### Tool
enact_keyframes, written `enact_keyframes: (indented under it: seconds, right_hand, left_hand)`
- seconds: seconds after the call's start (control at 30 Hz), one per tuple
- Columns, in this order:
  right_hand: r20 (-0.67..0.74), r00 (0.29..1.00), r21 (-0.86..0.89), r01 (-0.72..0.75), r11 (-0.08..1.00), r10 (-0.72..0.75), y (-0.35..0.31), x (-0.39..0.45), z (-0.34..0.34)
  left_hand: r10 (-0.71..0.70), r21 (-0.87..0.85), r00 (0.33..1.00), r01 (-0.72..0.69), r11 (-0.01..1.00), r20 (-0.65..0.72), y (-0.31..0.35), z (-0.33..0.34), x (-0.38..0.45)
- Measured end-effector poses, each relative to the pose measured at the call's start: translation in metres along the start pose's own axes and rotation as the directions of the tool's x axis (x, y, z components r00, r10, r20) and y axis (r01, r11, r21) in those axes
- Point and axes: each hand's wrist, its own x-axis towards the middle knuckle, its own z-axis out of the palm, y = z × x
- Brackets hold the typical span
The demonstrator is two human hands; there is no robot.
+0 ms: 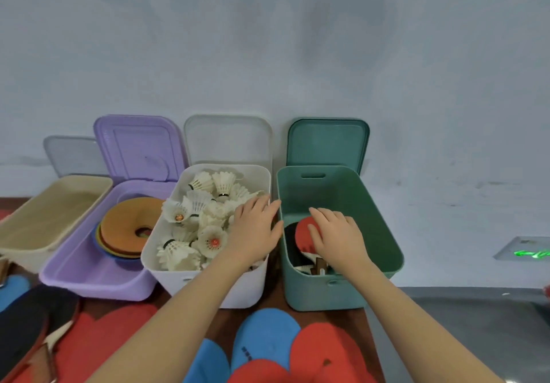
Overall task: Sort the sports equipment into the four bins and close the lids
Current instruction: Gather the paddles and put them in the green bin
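- Head view, looking down on four bins in a row against a pale wall, lids all raised.
- Left hand (256, 228) reaching over the right edge of the white bin (208, 281), fingers (269, 208) spread and fairly straight, resting on the shuttlecocks; nothing gripped.
- Right hand (336, 234) lowered into the green bin (327, 293), fingers loosely bent and laid on the red face of a table tennis paddle (303, 234); whether merely touching or holding, cannot tell.
- Paddle lying inside the green bin at its near left, red rubber up, black-faced paddle beneath and wooden handles at the near wall.
- Shuttlecocks (202, 222) heaped to the rim of the white bin, white feathers, a few with orange-red cork tips showing.
- Purple bin (98, 281) left of the white one, holding a stack of flat ring discs (128, 228), orange on top, blue edges below.
- Beige bin (38, 219) at far left, contents not seen.
- More paddles (268, 338), red, blue and black, scattered on the counter near the camera.
- Green lid (327, 144), white lid (227, 138) and purple lid (140, 144) leaning upright behind their bins.
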Motion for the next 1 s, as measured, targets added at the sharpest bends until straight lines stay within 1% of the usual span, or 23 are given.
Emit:
enact_keyframes:
  seconds: [0.1, 0.17, 0.3, 0.4, 0.53, 0.6, 0.7, 0.8, 0.9, 1.0]
  right_hand:
    - [-0.041, 0.999, -0.005, 0.001, 1.0, -0.001, -0.04, -0.005, -0.003]
    - [-0.08, 0.997, 0.025, -0.008, 1.0, 0.01, -0.067, -0.009, -0.004]
    - [-0.21, 0.977, 0.071, 0.035, 0.997, -0.019, -0.13, -0.028, -0.008]
    - [-0.218, 0.976, 0.181, 0.034, 0.983, 0.006, -0.176, -0.044, -0.003]
    - [-0.185, 0.983, 0.262, 0.027, 0.965, 0.023, -0.228, -0.067, 0.015]
    - [-0.142, 0.989, 0.282, 0.015, 0.959, 0.027, -0.254, -0.08, 0.027]
    - [-0.047, 0.998, 0.295, -0.018, 0.955, 0.034, -0.275, -0.099, 0.045]
    - [0.115, 0.993, 0.282, -0.047, 0.958, 0.015, -0.3, -0.113, 0.065]
    - [0.316, 0.948, 0.223, -0.038, 0.974, -0.035, -0.317, -0.121, 0.09]
    - [0.455, 0.889, 0.191, -0.033, 0.981, -0.058, -0.332, -0.12, 0.111]
  left_hand:
    - [-0.017, -0.003, 1.0, 0.017, 1.0, -0.018, -0.029, -0.02, -0.031]
    - [-0.03, 0.006, 0.999, 0.03, 1.0, -0.013, -0.051, -0.033, -0.049]
    - [-0.035, 0.004, 0.999, 0.035, 0.999, -0.018, -0.097, -0.056, -0.092]
    - [0.002, 0.01, 0.999, -0.002, 1.0, -0.04, -0.132, -0.066, -0.13]
    - [-0.032, -0.023, 0.999, 0.032, 0.999, -0.028, -0.177, -0.066, -0.179]
    - [-0.081, -0.05, 0.997, 0.082, 0.995, 0.014, -0.198, -0.064, -0.202]
    - [-0.144, -0.066, 0.987, 0.149, 0.987, 0.076, -0.215, -0.06, -0.226]
    - [-0.214, -0.013, 0.965, 0.219, 0.976, 0.152, -0.237, -0.05, -0.25]
    - [-0.301, 0.052, 0.915, 0.299, 0.953, 0.269, -0.257, -0.032, -0.272]
    - [-0.372, 0.097, 0.845, 0.363, 0.927, 0.386, -0.274, -0.021, -0.287]
